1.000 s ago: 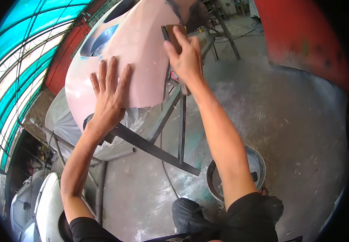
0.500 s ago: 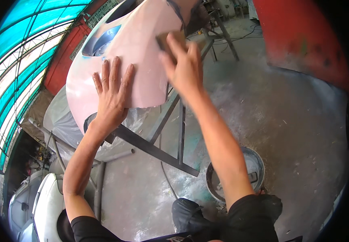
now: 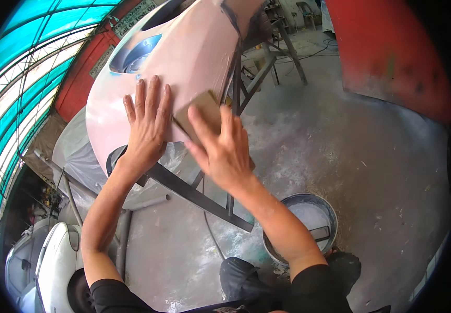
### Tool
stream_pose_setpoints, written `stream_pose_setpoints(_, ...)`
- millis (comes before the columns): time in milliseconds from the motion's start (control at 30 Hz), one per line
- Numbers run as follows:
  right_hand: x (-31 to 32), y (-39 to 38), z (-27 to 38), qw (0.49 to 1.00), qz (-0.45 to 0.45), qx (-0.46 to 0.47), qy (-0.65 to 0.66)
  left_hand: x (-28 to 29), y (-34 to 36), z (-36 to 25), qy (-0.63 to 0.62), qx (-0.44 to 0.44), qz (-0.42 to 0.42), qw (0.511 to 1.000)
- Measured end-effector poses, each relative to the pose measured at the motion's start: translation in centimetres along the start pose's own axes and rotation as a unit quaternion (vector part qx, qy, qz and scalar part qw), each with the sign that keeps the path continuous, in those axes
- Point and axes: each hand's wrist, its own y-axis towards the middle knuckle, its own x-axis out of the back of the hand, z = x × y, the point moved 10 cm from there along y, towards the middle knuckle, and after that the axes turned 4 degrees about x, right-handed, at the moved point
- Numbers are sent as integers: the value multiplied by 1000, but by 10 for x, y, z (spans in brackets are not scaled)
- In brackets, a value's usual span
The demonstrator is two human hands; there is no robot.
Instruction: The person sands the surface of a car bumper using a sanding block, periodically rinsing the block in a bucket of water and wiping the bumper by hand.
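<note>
A car bumper [image 3: 199, 57] in matte pink primer, with a blue-lined recess [image 3: 138, 56], rests on a dark metal stand [image 3: 194, 201]. My left hand [image 3: 147, 128] lies flat on its lower part, fingers stretched out and holding nothing. In my right hand [image 3: 223, 151] is a brownish sanding block [image 3: 209, 107], gripped between thumb and fingers. The block is at the bumper's lower right edge, close to my left hand; its underside is hidden, so I cannot tell how much of it touches the surface.
On the floor beside my right forearm stands a round bucket [image 3: 309, 198] with cloudy liquid and a dark rectangular piece. A red panel [image 3: 392, 52] is at upper right. Clear plastic sheeting [image 3: 87, 167] and metal pipes [image 3: 152, 202] lie left of the stand. A white car [image 3: 56, 261] stands lower left.
My right hand has brought the sanding block down and to the left along the bumper, toward my left hand. My left hand has stayed almost in place.
</note>
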Motion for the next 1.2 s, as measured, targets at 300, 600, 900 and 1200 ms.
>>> stream_pose_setpoints(300,-8,76,-93,989,-17,-139,53,8,8,-9,-24,4,-11,1000)
stream_pose_setpoints(600,-5,60,-113,981,-68,-145,105,3,11,-14,5,7,-3,1000)
stream_pose_setpoints(900,0,5,-49,991,-90,-39,90,3,5,-6,17,3,-1,1000)
stream_pose_setpoints(1200,1,-24,-25,987,-99,-31,123,0,0,2,23,6,5,1000)
